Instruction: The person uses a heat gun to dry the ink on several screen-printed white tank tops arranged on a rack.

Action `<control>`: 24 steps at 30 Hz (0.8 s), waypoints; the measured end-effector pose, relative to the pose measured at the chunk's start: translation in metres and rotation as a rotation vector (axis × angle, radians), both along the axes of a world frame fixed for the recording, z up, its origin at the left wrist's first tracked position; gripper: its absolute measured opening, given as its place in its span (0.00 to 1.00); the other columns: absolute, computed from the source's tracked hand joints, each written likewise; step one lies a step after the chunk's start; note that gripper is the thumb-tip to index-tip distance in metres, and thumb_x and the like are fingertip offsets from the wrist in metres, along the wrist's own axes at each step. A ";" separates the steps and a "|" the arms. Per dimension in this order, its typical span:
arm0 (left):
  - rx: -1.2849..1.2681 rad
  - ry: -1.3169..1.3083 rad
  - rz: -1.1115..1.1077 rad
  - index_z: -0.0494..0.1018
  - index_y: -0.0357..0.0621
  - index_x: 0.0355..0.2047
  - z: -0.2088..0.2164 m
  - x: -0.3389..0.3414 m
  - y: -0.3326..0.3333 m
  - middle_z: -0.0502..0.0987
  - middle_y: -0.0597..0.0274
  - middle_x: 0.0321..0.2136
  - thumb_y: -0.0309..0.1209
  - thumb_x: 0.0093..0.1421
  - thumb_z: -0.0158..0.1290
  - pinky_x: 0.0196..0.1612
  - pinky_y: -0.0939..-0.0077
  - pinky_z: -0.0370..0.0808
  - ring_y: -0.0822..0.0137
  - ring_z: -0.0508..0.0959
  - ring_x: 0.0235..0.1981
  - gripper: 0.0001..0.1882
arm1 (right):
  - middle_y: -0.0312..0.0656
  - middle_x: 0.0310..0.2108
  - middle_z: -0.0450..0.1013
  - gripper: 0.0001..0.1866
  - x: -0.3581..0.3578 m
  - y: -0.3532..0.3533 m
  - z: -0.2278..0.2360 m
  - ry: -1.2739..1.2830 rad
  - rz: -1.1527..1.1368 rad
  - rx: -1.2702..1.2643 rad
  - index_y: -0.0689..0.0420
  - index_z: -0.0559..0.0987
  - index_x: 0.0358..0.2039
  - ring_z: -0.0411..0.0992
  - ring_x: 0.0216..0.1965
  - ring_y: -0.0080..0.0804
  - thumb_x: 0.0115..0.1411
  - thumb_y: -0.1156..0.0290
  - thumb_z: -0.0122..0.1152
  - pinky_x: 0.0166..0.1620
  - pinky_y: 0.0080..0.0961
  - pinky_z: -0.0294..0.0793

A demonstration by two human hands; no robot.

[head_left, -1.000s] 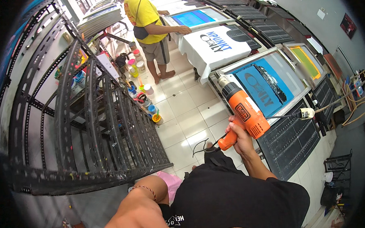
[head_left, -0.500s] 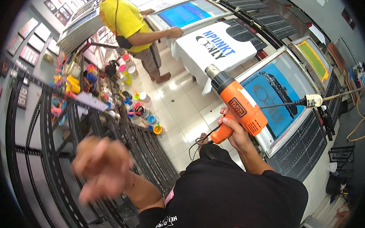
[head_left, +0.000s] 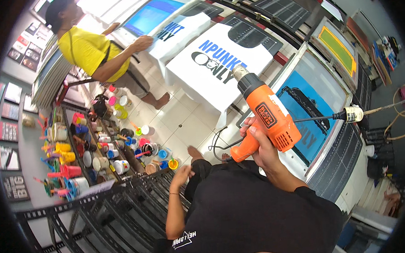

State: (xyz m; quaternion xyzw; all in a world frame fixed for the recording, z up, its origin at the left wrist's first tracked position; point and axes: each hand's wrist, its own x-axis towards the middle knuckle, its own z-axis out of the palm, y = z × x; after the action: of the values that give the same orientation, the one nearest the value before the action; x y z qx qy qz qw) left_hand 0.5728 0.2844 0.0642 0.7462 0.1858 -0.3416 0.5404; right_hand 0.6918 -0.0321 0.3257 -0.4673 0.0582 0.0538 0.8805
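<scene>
My right hand (head_left: 264, 148) is wrapped round the handle of an orange and black heat gun (head_left: 274, 116). Its metal nozzle points up and left, in front of the lower right part of a white T-shirt (head_left: 194, 86) with blue and black print, laid on a board. To the right of the heat gun, a printing screen (head_left: 316, 83) with blue mesh and a streak of black ink lies on the bench. My left hand (head_left: 182, 176) hangs low by my left leg, fingers loosely bent, with nothing visible in it.
A co-worker in a yellow shirt (head_left: 84, 50) stands far left beside another white shirt (head_left: 180, 30). Ink tubs (head_left: 118, 166) crowd the shelf and floor at left. A black metal rack (head_left: 125, 211) stands near left. The heat gun's cord (head_left: 317, 117) runs right to a plug (head_left: 353, 114).
My left hand has dropped from the rack side to beside my leg. The view has turned; shirts and co-worker appear further left. The heat gun stays in my right hand.
</scene>
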 end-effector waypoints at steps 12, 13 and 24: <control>-0.885 -0.287 -0.880 0.72 0.36 0.35 0.157 0.306 -0.103 0.75 0.65 0.30 0.42 0.70 0.39 0.41 0.74 0.69 0.70 0.72 0.34 0.21 | 0.43 0.48 0.67 0.13 0.097 0.074 0.001 0.058 -0.373 -0.002 0.60 0.70 0.44 0.70 0.50 0.36 0.59 0.74 0.55 0.51 0.33 0.73; -0.805 -0.320 -0.875 0.71 0.37 0.31 0.160 0.318 -0.096 0.73 0.67 0.26 0.41 0.70 0.39 0.37 0.74 0.69 0.72 0.71 0.30 0.20 | 0.44 0.49 0.67 0.13 0.102 0.083 0.007 0.055 -0.412 -0.020 0.60 0.70 0.44 0.69 0.51 0.37 0.59 0.74 0.56 0.52 0.34 0.73; -0.298 -0.837 -0.687 0.67 0.33 0.30 0.221 0.513 0.053 0.61 0.54 0.18 0.35 0.69 0.41 0.26 0.70 0.64 0.68 0.59 0.22 0.17 | 0.45 0.30 0.70 0.32 0.067 0.141 0.027 -0.081 -0.480 -0.375 0.61 0.68 0.52 0.71 0.24 0.32 0.53 0.53 0.63 0.35 0.32 0.75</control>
State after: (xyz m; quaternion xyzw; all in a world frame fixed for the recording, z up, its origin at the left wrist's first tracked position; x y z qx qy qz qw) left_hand 1.0858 0.3374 0.2854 0.7514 -0.3484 -0.1955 0.5251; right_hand 0.7591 0.1087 0.3530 -0.5962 0.1406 -0.1860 0.7683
